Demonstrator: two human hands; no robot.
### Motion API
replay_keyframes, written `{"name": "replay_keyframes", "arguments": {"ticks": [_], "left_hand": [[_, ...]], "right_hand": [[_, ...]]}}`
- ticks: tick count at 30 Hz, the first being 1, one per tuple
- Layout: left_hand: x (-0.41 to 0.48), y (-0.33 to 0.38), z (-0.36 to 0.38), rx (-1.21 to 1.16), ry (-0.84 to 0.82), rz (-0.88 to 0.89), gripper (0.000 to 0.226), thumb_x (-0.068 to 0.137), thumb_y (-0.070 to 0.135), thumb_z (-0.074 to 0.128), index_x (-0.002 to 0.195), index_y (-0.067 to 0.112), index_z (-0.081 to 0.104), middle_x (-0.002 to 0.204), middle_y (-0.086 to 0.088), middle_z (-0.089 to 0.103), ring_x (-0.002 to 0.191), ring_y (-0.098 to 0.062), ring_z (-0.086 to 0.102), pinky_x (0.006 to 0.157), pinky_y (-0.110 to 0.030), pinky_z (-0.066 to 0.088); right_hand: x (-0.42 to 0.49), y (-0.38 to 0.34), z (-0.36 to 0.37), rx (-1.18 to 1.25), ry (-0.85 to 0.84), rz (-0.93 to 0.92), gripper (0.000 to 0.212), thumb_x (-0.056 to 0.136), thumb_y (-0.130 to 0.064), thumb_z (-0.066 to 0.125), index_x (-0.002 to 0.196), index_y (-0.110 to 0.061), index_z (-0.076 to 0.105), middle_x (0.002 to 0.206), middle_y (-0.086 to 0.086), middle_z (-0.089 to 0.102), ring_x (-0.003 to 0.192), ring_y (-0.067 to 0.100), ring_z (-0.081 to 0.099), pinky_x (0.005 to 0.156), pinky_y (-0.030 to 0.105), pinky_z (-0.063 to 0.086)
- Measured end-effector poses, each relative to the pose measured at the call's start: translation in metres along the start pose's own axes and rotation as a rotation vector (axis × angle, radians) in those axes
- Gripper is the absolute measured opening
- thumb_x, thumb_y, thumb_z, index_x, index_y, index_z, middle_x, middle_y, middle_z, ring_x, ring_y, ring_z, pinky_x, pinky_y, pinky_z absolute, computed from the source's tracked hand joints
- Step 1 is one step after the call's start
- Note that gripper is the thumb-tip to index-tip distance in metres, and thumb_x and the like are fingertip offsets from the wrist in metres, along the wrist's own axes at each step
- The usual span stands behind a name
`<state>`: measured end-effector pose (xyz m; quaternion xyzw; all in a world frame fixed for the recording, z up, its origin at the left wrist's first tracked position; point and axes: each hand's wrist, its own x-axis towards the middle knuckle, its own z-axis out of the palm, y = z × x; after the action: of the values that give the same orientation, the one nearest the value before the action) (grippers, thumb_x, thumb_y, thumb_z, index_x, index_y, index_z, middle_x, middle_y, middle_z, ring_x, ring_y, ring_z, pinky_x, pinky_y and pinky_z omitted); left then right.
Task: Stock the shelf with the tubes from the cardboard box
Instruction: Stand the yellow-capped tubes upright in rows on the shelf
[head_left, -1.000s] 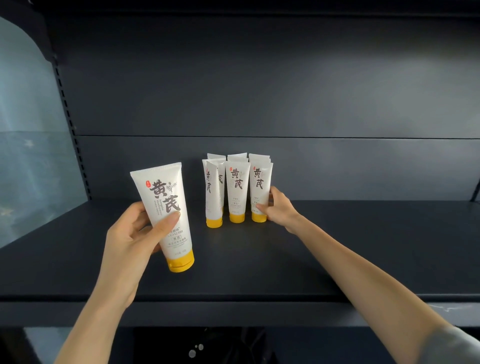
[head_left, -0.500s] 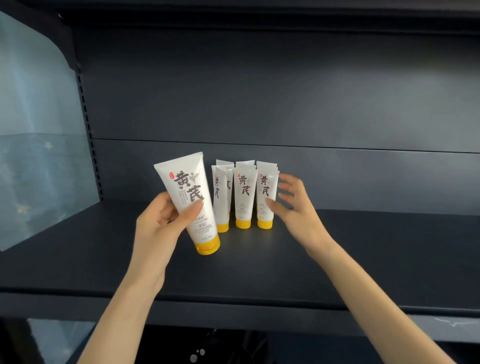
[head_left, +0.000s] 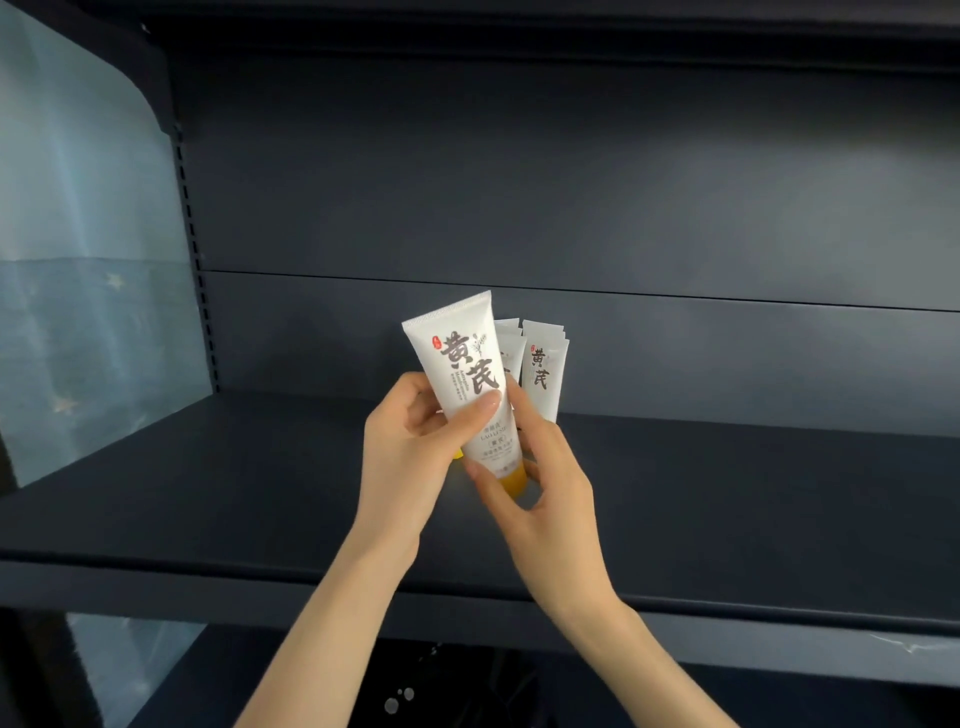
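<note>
Centre frame: left grip (head_left: 410, 452) wraps the tube (head_left: 462, 384) mid-body, right grip (head_left: 540, 483) pinches its yellow cap end. Best move: stand it cap down, just beside the standing tubes (head_left: 543, 374) on the shelf (head_left: 208, 493).

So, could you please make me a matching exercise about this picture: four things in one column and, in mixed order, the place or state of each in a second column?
Column one:
1. left hand
2. right hand
3. held tube
4. standing tubes

Column two:
A. upright at the back of the shelf
B. holds the end with the yellow cap
C. grips the white middle, thumb across the front
D. tilted, cap downward, in both hands

Pairs: 1-C; 2-B; 3-D; 4-A.
</note>
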<state>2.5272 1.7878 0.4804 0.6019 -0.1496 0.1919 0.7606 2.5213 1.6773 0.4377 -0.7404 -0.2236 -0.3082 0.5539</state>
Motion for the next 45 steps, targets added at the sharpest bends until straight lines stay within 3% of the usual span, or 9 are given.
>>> {"name": "replay_keyframes", "arguments": {"ticks": [6,10,13,16,19,24,28,35,45], "left_hand": [[-0.003,-0.009,-0.004,0.057,0.065,0.031,0.026,0.074,0.014,0.075,0.096,0.016,0.061,0.093,0.01,0.073,0.088,-0.004,0.069,0.066,-0.018,0.054],[-0.005,-0.003,-0.018,0.133,-0.019,0.056,0.024,0.079,0.014,0.07,0.102,0.017,0.062,0.095,0.009,0.072,0.088,-0.001,0.067,0.066,-0.011,0.05],[-0.007,0.0,-0.045,0.311,-0.107,0.053,0.041,0.079,0.041,0.06,0.117,0.026,0.057,0.108,0.014,0.068,0.102,0.006,0.06,0.079,-0.007,0.045],[-0.009,-0.007,-0.081,0.689,-0.126,0.03,0.063,0.077,0.075,0.045,0.132,0.043,0.042,0.128,0.028,0.051,0.122,0.011,0.042,0.101,-0.019,0.034],[-0.017,-0.011,-0.108,0.849,-0.121,-0.059,0.077,0.066,0.084,0.03,0.136,0.051,0.032,0.137,0.031,0.039,0.132,0.006,0.03,0.108,-0.029,0.027],[-0.031,-0.01,-0.129,0.859,-0.083,-0.115,0.083,0.065,0.087,0.027,0.139,0.05,0.029,0.143,0.027,0.034,0.136,0.003,0.025,0.113,-0.033,0.022],[-0.036,-0.008,-0.133,0.944,-0.084,-0.111,0.068,0.08,0.073,0.031,0.142,0.045,0.026,0.147,0.022,0.032,0.138,-0.001,0.024,0.111,-0.034,0.023],[-0.039,-0.007,-0.142,0.948,-0.086,-0.102,0.067,0.079,0.068,0.033,0.142,0.044,0.028,0.146,0.022,0.032,0.133,0.004,0.024,0.109,-0.031,0.025],[-0.046,0.0,-0.149,1.037,-0.115,-0.074,0.066,0.081,0.064,0.033,0.142,0.039,0.03,0.147,0.016,0.035,0.137,-0.006,0.027,0.108,-0.033,0.029]], "right_hand": [[0.001,0.006,0.005,-0.174,-0.003,0.006,0.07,0.084,-0.026,0.07,0.139,-0.048,0.032,0.123,-0.019,0.05,0.11,-0.002,0.052,0.085,0.02,0.052],[0.01,0.006,0.008,-0.087,-0.069,0.071,0.067,0.08,-0.027,0.074,0.133,-0.049,0.04,0.124,-0.016,0.056,0.105,0.004,0.059,0.084,0.026,0.055],[0.019,0.004,0.01,0.004,-0.079,0.141,0.062,0.08,-0.023,0.075,0.12,-0.054,0.038,0.113,-0.013,0.059,0.095,0.004,0.062,0.073,0.018,0.055],[0.036,0.006,0.011,0.014,-0.067,0.221,0.062,0.081,-0.021,0.073,0.13,-0.038,0.04,0.111,-0.008,0.059,0.092,0.004,0.062,0.063,0.007,0.048],[0.053,0.015,0.017,0.009,-0.083,0.32,0.064,0.082,-0.021,0.073,0.133,-0.027,0.035,0.111,-0.004,0.058,0.088,0.005,0.062,0.059,0.008,0.048],[0.063,0.039,0.036,-0.054,-0.133,0.364,0.062,0.08,-0.014,0.073,0.128,-0.018,0.033,0.096,-0.01,0.052,0.091,0.014,0.06,0.068,0.016,0.048],[0.061,0.058,0.053,-0.141,-0.191,0.387,0.057,0.08,-0.012,0.072,0.123,-0.015,0.033,0.102,-0.003,0.051,0.102,0.02,0.058,0.08,0.027,0.049],[0.069,0.071,0.06,-0.237,-0.129,0.416,0.057,0.081,-0.014,0.073,0.123,-0.012,0.034,0.126,0.008,0.052,0.117,0.026,0.053,0.088,0.035,0.052],[0.07,0.064,0.066,-0.298,-0.111,0.512,0.056,0.083,-0.02,0.072,0.124,-0.008,0.036,0.129,0.009,0.05,0.121,0.024,0.051,0.089,0.032,0.048]]}}
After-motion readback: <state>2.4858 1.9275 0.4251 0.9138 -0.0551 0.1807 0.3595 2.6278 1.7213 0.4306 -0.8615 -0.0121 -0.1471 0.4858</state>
